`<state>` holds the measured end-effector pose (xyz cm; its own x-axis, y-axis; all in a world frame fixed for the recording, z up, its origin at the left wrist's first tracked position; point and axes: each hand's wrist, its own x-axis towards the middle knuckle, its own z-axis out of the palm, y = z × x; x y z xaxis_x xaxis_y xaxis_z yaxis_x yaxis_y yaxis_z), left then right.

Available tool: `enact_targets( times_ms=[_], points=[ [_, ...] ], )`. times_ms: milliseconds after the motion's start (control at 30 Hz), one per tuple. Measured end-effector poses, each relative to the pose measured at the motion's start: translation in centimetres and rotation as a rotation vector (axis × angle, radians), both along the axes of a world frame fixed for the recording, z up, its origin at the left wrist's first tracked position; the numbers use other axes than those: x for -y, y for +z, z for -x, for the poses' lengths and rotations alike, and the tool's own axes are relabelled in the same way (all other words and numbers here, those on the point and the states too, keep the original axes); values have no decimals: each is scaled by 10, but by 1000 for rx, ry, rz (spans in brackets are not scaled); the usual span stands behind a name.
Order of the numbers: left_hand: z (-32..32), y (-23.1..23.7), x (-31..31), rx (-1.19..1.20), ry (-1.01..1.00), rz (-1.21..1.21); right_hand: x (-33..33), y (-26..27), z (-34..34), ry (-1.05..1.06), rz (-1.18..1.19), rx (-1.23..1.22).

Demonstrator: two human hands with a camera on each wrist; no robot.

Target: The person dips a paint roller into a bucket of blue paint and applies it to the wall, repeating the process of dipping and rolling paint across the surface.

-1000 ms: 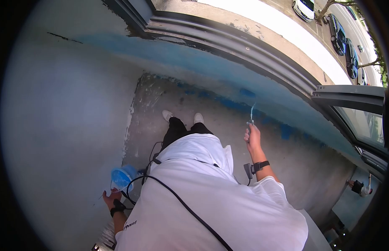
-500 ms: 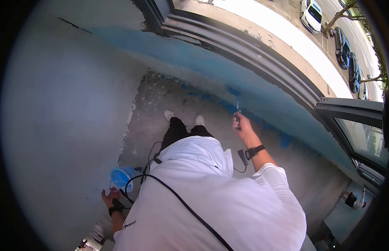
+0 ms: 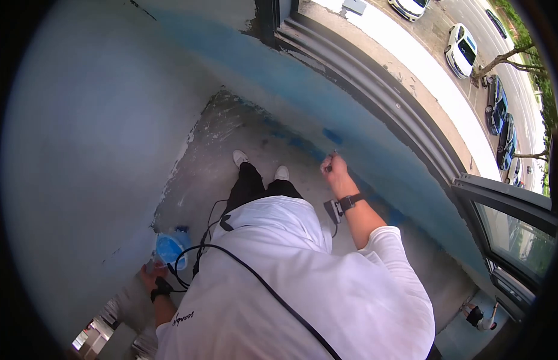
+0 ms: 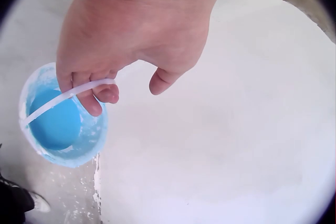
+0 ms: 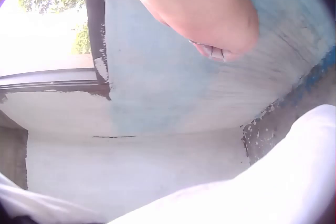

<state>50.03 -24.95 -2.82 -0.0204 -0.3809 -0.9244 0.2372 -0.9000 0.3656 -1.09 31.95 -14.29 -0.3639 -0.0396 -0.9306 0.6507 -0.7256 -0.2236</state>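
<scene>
My left hand [image 4: 136, 29] has its fingers hooked round the white handle [image 4: 52, 104] of a small bucket [image 4: 96, 137], thumb apart. Light blue paint [image 4: 58, 121] lies inside, with smears up the bucket's wall. In the head view the bucket hangs at my left side, near the pale wall. My right hand [image 3: 337, 171] reaches forward and grips a paintbrush [image 3: 329, 168] by its dark handle, close to the blue-patched wall [image 3: 375, 159] under the window. The brush head is mostly hidden there. In the right wrist view the curled hand [image 5: 210, 14] covers the tool.
A dark window frame [image 3: 381, 90] runs along the wall top, with an open sash [image 3: 513, 225] at right. Black cables [image 3: 261, 279] cross my shirt. A darker blue patch [image 3: 333, 135] marks the wall. Another person [image 3: 480, 315] stands far right, one arm raised.
My right hand has moved left, and the brush head, plainly visible before, is now mostly hidden. The head view has turned, showing more street. My left hand keeps holding the bucket.
</scene>
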Motion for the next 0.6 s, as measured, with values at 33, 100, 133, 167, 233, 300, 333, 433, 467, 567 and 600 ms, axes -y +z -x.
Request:
enact_targets(
  times_ms=[33, 100, 133, 167, 233, 300, 333, 433, 467, 567, 600],
  points=[
    [2, 7, -5, 81, 2, 45, -5, -23, 11, 0, 29, 35],
    [-7, 15, -3, 81, -38, 21, 0, -34, 15, -2, 63, 71],
    [-6, 20, -4, 79, -82, -11, 10, -23, 13, 20, -5, 41],
    [-4, 24, -5, 85, -84, -13, 16, -9, 9, 41, -76, 13],
    [12, 34, -21, 116, -97, 45, 16, 24, -6, 50, -52, 1],
    [4, 26, -12, 133, -79, 35, 8, 62, -18, 71, -32, -18],
    [-1, 22, -5, 148, -64, 39, 1, 81, -24, 61, 7, -45],
    [-31, 11, 17, -48, -44, 30, -3, 114, -29, 44, 63, -73],
    [-36, 9, 18, -46, -36, 28, -2, 117, -28, 29, 84, -86],
    [-26, 17, 12, -111, -17, 2, 13, 94, -16, 7, 54, -62],
    [-30, 13, 12, -106, -34, 40, 19, 81, -10, 1, 21, -52]
  ],
)
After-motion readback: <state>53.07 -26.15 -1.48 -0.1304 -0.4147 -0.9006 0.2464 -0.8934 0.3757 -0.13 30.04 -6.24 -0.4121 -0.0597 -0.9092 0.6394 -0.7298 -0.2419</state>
